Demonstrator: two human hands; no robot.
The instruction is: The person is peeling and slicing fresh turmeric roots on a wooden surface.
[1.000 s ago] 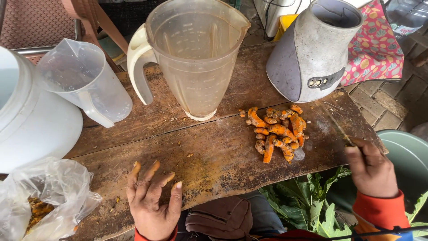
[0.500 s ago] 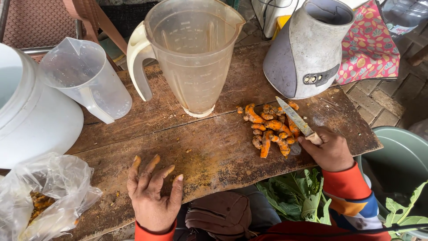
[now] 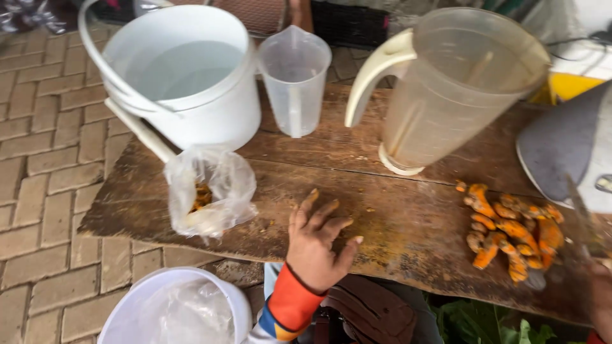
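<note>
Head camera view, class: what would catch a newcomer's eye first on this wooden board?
Brightest is the pile of orange roots at the right of the wooden board, with a knife above it. The left hand rests flat at the near edge, fingers spread. Behind stand a white bucket and a large cloudy jug.

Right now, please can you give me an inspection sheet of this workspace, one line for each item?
Surface: worn wooden board, stained, orange crumbs.
Job's things: pile of orange roots; knife over its right side.
Clutter: white bucket, measuring jug, large pitcher, plastic bag with orange pieces, grey blender base, second white bucket.
Grippers: left hand flat on board, fingers spread; right hand mostly out of frame, grip unclear.
Cables: dark cable, top right.
Surroundings: brick paving, green leaves.
</note>
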